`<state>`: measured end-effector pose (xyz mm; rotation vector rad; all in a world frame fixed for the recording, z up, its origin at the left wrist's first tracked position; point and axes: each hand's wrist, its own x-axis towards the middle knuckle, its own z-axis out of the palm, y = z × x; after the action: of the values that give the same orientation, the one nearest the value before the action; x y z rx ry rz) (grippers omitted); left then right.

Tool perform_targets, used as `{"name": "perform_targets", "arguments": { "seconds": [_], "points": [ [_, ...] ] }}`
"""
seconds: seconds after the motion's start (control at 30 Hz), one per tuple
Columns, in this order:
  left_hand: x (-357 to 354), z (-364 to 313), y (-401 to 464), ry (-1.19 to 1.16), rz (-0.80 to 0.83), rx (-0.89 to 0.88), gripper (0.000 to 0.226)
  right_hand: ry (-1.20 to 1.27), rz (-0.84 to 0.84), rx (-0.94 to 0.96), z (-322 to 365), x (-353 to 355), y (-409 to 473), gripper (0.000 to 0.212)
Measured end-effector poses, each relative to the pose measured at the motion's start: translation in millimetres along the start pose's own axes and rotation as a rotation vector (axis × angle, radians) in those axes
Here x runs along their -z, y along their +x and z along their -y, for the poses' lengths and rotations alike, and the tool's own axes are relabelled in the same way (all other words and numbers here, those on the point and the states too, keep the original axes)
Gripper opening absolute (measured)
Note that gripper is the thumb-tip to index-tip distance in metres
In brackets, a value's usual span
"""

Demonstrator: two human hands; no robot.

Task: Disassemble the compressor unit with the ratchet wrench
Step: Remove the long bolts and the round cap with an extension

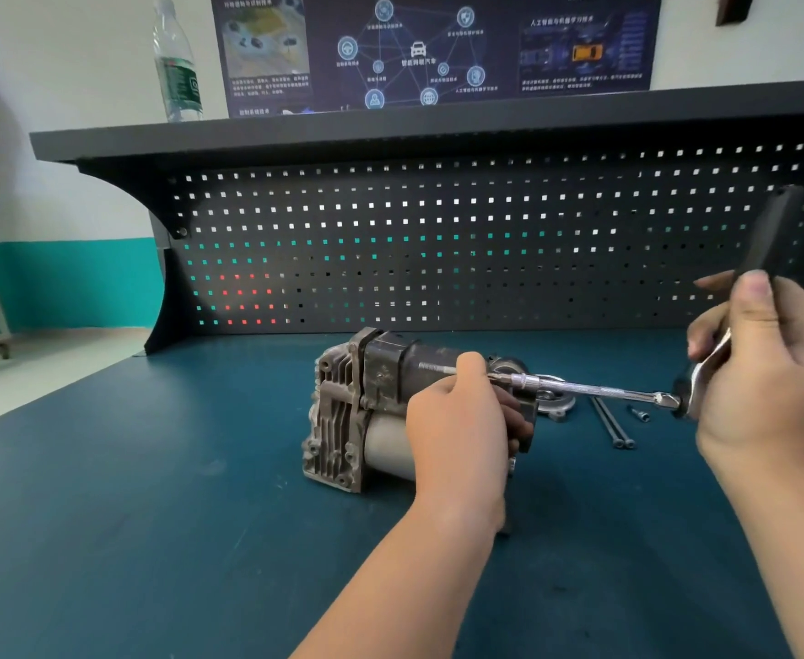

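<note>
On the shelf at the far left a bottle (177, 64) stood, well away from the work. The compressor (371, 406) lay on its side on the blue table (152, 516), near the middle, with its finned end toward the left. Your left hand (461, 420) rested over the right part of it, and its fingers were curled around the body to keep it from turning. A long threaded bolt (438, 367) showed just above your knuckles, already partly out of the housing.

The extension bar (590, 388) ran from that bolt to the right, up to the head of the wrench (723, 335). Your right hand (766, 368) held the wrench with the fingers wrapped around its shank near the head, and the black handle pointed up and away from you. Behind the bar on the table lay a round metal part (556, 404), two long bolts (614, 428) and one short bolt (638, 413), all apart from the compressor.

It seemed that you were in the step of loosening another long bolt. For the next move I think you needed to keep the bar in line with the bolt, hold the body firmly, and swing the handle until the bolt came free.
</note>
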<state>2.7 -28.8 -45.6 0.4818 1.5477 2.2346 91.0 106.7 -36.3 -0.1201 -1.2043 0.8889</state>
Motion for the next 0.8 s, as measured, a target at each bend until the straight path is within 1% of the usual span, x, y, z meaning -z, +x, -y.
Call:
{"name": "perform_targets", "arguments": {
  "seconds": [0.07,0.2,0.33,0.4,0.47,0.53,0.6,0.67,0.73,0.8],
  "points": [
    [-2,2,-1,-0.020,-0.011,-0.031,0.053,0.028,-0.025,0.009,-2,1,1,0.025],
    [-4,4,-2,-0.070,-0.038,-0.062,0.048,0.043,-0.035,-0.034,-8,0,0,0.026],
    [-1,2,3,-0.090,-0.120,-0.105,0.054,0.086,-0.025,-0.070,-14,1,1,0.027],
    [3,-4,5,-0.121,-0.149,-0.197,0.051,0.110,-0.076,-0.114,-18,6,4,0.029],
    [6,-10,2,-0.070,-0.091,-0.339,0.050,0.134,-0.174,-0.210,-24,12,10,0.033],
    [3,-9,-9,0.073,0.032,-0.450,0.046,0.162,-0.285,-0.379,-31,18,17,0.036],
    [-8,2,-21,0.317,0.144,-0.476,0.044,0.195,-0.401,-0.622,-38,22,20,0.038],
    [-32,21,-26,0.662,0.246,-0.394,0.042,0.256,-0.489,-0.834,-44,25,19,0.039],
    [-64,38,-22,0.957,0.330,-0.272,0.039,0.315,-0.534,-0.965,-47,27,16,0.040],
    [-96,51,-4,1.108,0.377,-0.213,0.027,0.363,-0.583,-1.033,-47,30,16,0.039]
  ]
}}
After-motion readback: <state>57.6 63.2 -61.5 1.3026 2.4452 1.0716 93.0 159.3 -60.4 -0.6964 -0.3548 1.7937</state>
